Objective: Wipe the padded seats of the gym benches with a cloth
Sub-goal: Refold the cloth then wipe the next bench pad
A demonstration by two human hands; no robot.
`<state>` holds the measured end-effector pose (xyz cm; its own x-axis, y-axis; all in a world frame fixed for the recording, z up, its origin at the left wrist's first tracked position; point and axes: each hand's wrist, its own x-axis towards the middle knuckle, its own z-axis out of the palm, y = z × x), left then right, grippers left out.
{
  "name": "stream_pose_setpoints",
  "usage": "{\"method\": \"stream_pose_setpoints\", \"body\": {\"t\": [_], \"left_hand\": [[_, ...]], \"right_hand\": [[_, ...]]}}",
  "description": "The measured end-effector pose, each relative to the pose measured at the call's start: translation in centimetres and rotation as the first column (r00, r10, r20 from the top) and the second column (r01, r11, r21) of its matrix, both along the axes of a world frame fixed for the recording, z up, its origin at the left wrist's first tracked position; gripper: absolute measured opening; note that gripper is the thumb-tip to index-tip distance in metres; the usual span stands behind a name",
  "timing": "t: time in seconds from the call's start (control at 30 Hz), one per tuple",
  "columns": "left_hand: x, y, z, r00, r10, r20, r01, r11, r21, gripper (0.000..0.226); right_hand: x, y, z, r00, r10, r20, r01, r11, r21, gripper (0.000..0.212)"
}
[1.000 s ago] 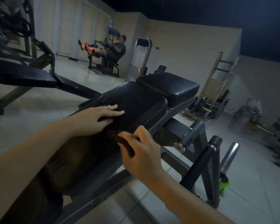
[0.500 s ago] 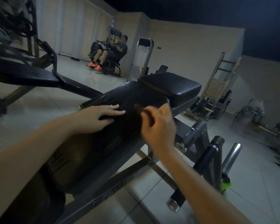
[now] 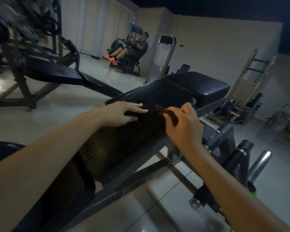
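A long black padded bench seat (image 3: 167, 96) runs away from me, with a second square black pad (image 3: 197, 86) at its far end. My left hand (image 3: 122, 113) lies flat on the left side of the long pad, fingers straight. My right hand (image 3: 186, 124) hovers over the pad's right edge with its fingers curled round a dark brown cloth (image 3: 166, 113), whose end sticks out toward my left hand. Whether the cloth touches the pad is unclear.
Metal frame bars and chrome pegs (image 3: 259, 164) stick out at the bench's right. Another black bench (image 3: 57, 74) stands at the left. A person (image 3: 136, 47) sits on a machine at the back. A wooden rack (image 3: 248, 81) leans by the right wall.
My right hand with the cloth has swept from the near right edge of the pad forward along it and toward its middle. My left hand has stayed flat in place.
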<state>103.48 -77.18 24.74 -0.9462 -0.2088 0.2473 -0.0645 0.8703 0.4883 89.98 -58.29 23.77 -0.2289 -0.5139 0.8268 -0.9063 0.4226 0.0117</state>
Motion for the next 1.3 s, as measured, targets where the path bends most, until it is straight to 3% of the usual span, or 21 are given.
{"method": "stream_pose_setpoints", "body": {"t": [0.13, 0.33, 0.5, 0.57, 0.67, 0.73, 0.83, 0.93, 1.1, 1.2, 1.3], "left_hand": [[0.5, -0.1, -0.3, 0.998, 0.039, -0.057, -0.038, 0.999, 0.008, 0.043], [1.9, -0.2, -1.2, 0.998, 0.045, -0.041, -0.042, 0.996, 0.082, 0.045], [3.3, -0.2, -1.9, 0.998, 0.061, 0.009, -0.061, 0.996, 0.057, 0.047], [3.8, -0.3, -2.3, 0.997, 0.071, 0.023, -0.072, 0.996, 0.044, 0.046], [4.4, 0.4, -3.3, 0.994, 0.103, 0.028, -0.105, 0.990, 0.097, 0.048], [4.5, 1.7, -4.0, 0.989, 0.150, 0.005, -0.150, 0.985, 0.090, 0.050], [4.6, 3.4, -4.7, 0.978, 0.200, -0.059, -0.195, 0.978, 0.078, 0.051], [4.5, 3.9, -4.9, 0.971, 0.224, -0.078, -0.218, 0.972, 0.083, 0.051], [4.0, 4.0, -5.5, 0.942, 0.288, -0.173, -0.273, 0.956, 0.109, 0.049], [4.0, 3.8, -5.9, 0.950, 0.255, -0.181, -0.242, 0.966, 0.087, 0.048], [4.3, 3.3, -5.9, 0.959, 0.215, -0.184, -0.200, 0.975, 0.098, 0.046]], "right_hand": [[1.5, -0.3, -0.8, 0.998, -0.026, 0.058, 0.027, 1.000, -0.016, 0.019], [11.7, -1.2, -9.6, 0.960, 0.275, 0.050, -0.279, 0.945, 0.171, 0.019], [10.4, -0.8, -8.3, 0.929, 0.362, -0.080, -0.328, 0.902, 0.281, 0.019], [7.3, -0.4, -5.8, 0.946, 0.305, -0.113, -0.268, 0.928, 0.258, 0.018], [0.3, 0.3, -0.3, 0.998, 0.032, -0.050, -0.031, 0.999, 0.013, 0.018], [-3.3, 0.8, 2.7, 0.991, -0.127, 0.039, 0.129, 0.990, -0.063, 0.021], [-5.0, 0.4, 4.1, 0.974, -0.200, 0.109, 0.212, 0.971, -0.111, 0.021], [-3.3, 0.3, 2.7, 0.992, -0.115, 0.057, 0.120, 0.988, -0.094, 0.017], [2.2, 0.5, -2.3, 0.966, 0.252, -0.065, -0.239, 0.957, 0.162, 0.020], [1.2, 0.6, -2.1, 0.951, 0.291, -0.105, -0.266, 0.943, 0.202, 0.020], [-2.1, 0.7, 0.2, 0.978, 0.191, -0.086, -0.184, 0.979, 0.083, 0.019]]}}
